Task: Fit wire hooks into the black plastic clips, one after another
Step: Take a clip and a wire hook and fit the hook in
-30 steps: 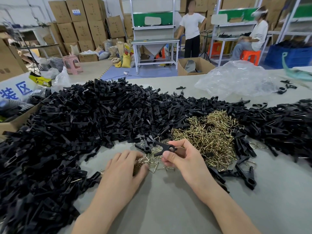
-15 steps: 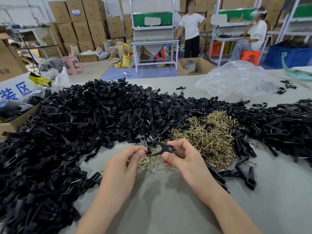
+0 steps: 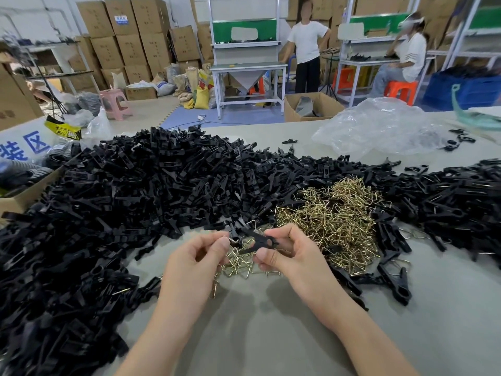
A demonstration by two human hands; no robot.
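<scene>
Head view. Open cardboard box (image 3: 314, 105) on floor holds something grey, unclear. Right hand (image 3: 291, 256) pinches black clip (image 3: 257, 241) above the table (image 3: 271, 335). Left hand (image 3: 195, 260) pinches a wire hook (image 3: 235, 240), probably, at the clip's left end. Loose hook pile (image 3: 339, 223) just right.

I hold one flat black clip (image 3: 257, 242) level, just in front of the brass hook pile (image 3: 333, 223). A silvery wire hook (image 3: 235, 240) sits at its left end. Black clips (image 3: 135, 202) are heaped left of that pile.
</scene>
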